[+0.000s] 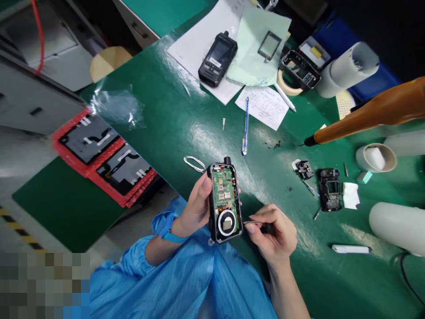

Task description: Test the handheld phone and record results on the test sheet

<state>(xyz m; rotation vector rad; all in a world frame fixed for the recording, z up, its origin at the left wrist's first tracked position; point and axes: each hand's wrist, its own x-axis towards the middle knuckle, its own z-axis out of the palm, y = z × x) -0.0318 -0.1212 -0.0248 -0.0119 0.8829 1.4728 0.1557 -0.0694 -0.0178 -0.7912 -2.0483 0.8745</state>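
Head camera view, looking down at a green workbench [172, 119] that runs diagonally from the lower right to the top centre of the frame.

Just below centre, the left hand [195, 208] grips an opened handheld radio [224, 201] upright by its left edge, fingers curled around the back and thumb pressed along the side. The radio's back cover is off, so a green circuit board and a round speaker show. The right hand [274, 230] comes in from the lower right, thumb and forefinger pinched on thin tweezers [251, 222] whose tip meets the radio's right edge near the speaker. The other fingers are folded under and partly hidden.

The bench's left edge cuts across the middle of the frame; the radio is held just over that edge, above a blue smock [186, 279] that fills the bottom centre. Between the hands and the papers [195, 44] at the top lies an open stretch of green surface with only a blue pen [245, 126] and a small wire loop [194, 164] on it.

To the right of the hands the bench is crowded – small black radio parts [328, 188], white rolls, and an orange tool [368, 113] cut off by the right edge. An assembled black radio [217, 60] rests on the papers. At the left, red trays [102, 157] hold dark parts too small to identify. The lower left corner is blurred out.
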